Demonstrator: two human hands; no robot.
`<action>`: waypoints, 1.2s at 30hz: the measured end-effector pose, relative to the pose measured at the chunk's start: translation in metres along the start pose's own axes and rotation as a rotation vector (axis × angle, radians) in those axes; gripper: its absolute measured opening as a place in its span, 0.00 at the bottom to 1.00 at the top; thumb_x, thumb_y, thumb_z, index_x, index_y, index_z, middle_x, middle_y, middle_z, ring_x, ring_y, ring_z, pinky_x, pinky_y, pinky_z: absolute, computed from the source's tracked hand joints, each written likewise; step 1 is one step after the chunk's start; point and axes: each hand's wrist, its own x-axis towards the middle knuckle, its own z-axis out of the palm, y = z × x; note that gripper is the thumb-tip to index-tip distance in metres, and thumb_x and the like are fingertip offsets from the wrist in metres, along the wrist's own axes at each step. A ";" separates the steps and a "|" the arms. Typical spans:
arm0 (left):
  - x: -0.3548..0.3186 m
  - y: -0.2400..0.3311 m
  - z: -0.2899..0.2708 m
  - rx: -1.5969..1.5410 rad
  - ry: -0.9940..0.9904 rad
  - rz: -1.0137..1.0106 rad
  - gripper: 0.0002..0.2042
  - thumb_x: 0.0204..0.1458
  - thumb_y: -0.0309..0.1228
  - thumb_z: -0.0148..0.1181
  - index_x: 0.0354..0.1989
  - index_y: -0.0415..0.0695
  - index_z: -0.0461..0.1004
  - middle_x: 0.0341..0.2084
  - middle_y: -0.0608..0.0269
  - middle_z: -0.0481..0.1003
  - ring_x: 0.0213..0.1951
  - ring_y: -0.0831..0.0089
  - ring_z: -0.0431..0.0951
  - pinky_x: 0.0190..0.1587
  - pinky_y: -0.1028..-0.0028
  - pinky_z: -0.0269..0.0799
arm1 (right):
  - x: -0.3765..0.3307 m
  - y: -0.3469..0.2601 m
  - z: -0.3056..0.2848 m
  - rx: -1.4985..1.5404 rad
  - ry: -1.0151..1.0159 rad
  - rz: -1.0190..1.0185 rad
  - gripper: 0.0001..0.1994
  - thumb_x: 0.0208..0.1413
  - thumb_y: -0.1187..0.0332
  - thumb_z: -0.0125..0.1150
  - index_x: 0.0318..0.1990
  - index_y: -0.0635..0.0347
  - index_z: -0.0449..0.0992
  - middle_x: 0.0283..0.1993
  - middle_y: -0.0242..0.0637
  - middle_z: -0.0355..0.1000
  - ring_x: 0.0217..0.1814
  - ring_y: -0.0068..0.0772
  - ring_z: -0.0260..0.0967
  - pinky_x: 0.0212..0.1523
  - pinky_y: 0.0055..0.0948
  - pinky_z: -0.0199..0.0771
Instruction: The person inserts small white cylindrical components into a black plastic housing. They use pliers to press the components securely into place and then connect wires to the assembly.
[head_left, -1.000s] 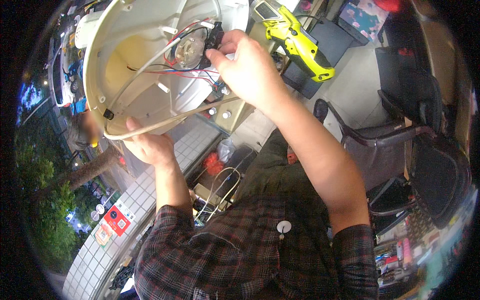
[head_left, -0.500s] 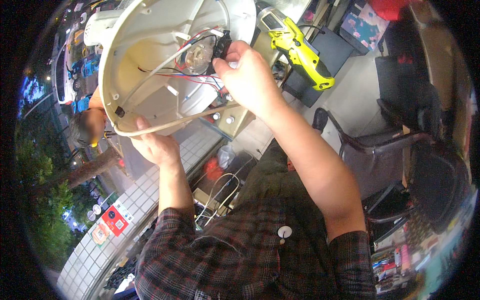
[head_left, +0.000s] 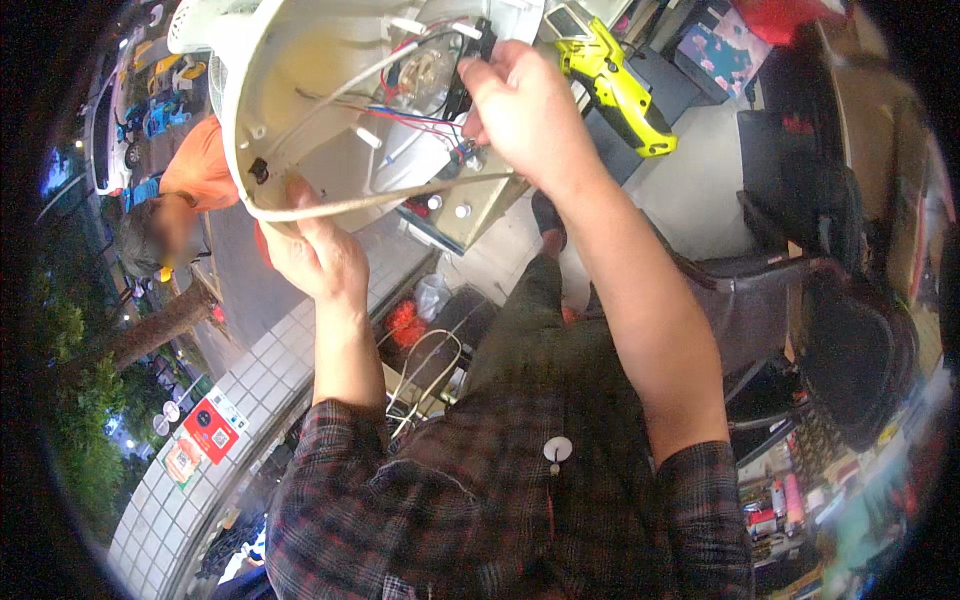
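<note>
A white plastic appliance housing (head_left: 330, 160) is tilted up at the top, its hollow inside facing me. My left hand (head_left: 322, 258) grips its lower left rim, thumb over the edge and fingers hidden underneath. My right hand (head_left: 525, 115) is closed at the housing's right side, its fingertips on a black strip-shaped part (head_left: 474, 68). Beside that part sits a round unit with a clear cover (head_left: 424, 78). Red, blue and black wires (head_left: 410, 118) run toward my right fingers. A beige cord (head_left: 380, 203) stretches from the rim near my left hand to below my right hand.
A yellow-green and black power tool (head_left: 622, 92) lies right of the housing. A dark chair (head_left: 740, 310) stands at right. Below the housing are small white-capped bottles (head_left: 462, 211) and a tiled ledge (head_left: 270, 370). A person in orange (head_left: 205, 165) is outside at left.
The housing and both hands have shifted slightly in the view, the right hand up and rightward. The right fingers stay at the black part. More of the person in orange shows.
</note>
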 end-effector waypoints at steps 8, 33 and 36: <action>0.003 0.014 -0.003 -0.101 -0.098 -0.055 0.21 0.68 0.31 0.53 0.64 0.32 0.62 0.56 0.51 0.71 0.57 0.67 0.71 0.62 0.67 0.65 | -0.046 0.004 -0.028 0.407 -0.025 0.199 0.11 0.69 0.67 0.55 0.45 0.69 0.71 0.35 0.41 0.76 0.28 0.28 0.79 0.26 0.23 0.78; -0.085 0.119 0.068 -1.155 -0.626 -1.183 0.16 0.70 0.39 0.51 0.56 0.41 0.72 0.45 0.62 0.78 0.44 0.74 0.77 0.45 0.70 0.74 | -0.171 -0.035 -0.103 0.158 -0.051 0.010 0.13 0.67 0.67 0.60 0.53 0.65 0.73 0.41 0.39 0.80 0.37 0.25 0.79 0.37 0.28 0.79; -0.100 0.110 0.071 -1.245 -0.644 -1.217 0.16 0.70 0.37 0.51 0.59 0.42 0.71 0.48 0.62 0.78 0.47 0.72 0.78 0.50 0.67 0.75 | -0.176 -0.036 -0.108 0.099 -0.032 -0.001 0.12 0.67 0.69 0.59 0.53 0.65 0.73 0.41 0.42 0.80 0.37 0.29 0.80 0.37 0.31 0.79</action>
